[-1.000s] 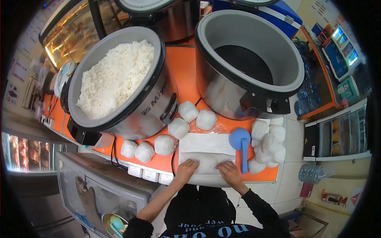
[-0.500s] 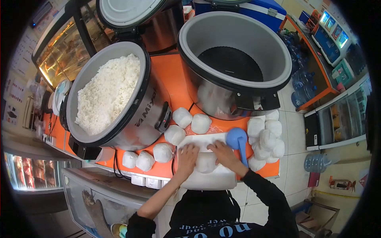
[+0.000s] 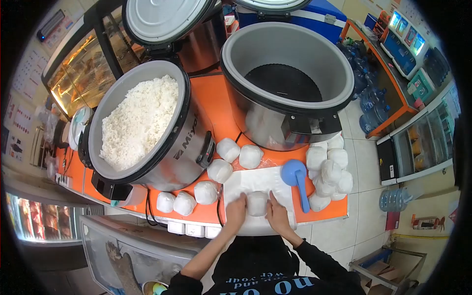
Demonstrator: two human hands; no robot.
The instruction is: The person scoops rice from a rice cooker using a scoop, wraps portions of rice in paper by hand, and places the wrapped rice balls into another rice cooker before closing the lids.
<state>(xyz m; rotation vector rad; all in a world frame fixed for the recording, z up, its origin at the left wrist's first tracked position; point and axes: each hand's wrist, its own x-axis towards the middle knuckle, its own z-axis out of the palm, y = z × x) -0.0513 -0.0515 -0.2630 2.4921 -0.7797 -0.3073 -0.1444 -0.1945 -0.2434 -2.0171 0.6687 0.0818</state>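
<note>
A white wrapped bundle [image 3: 257, 203] lies on white paper sheets [image 3: 258, 178] at the front of the orange table. My left hand [image 3: 236, 214] is at the bundle's left side, and my right hand [image 3: 277, 215] touches its right side; the fingers of both are closed on its paper. Just right of the paper rests a blue scoop [image 3: 294, 173]. More wrapped bundles [image 3: 205, 192] sit to the left and behind, and others are piled in a heap [image 3: 330, 172] on the right.
A cooker full of rice [image 3: 142, 118] stands at the left, tilted in view. Behind the paper, a second cooker [image 3: 295, 115] is open, its dark bottom bare. Black cables [image 3: 147, 209] hang over the table's front edge. A glass display case [image 3: 81, 69] is at the back left.
The paper was first folded flat under my fingers; now a compact bundle stands out between my hands. My hands went forward over the paper, then drew back to its sides. The view shifted.
</note>
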